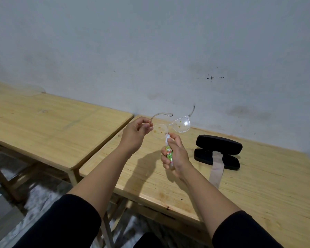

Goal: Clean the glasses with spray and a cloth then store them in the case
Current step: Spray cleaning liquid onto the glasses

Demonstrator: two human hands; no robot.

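Clear-framed glasses (181, 124) with yellowish spots on both lenses hang in the air above the table, arms unfolded. My left hand (135, 134) pinches them at the left hinge. My right hand (175, 154) grips a small spray bottle (169, 152) with a green label and white nozzle, held upright. Its nozzle sits just below the left lens, with my index finger on top of it. A black glasses case (217, 151) lies open on the table to the right. A beige cloth (217, 166) is draped out of the case toward me.
Two light wooden tables stand against a grey wall: the one I work over (258, 190) and another (43, 126) to the left, with a narrow gap between them. A patterned floor shows below.
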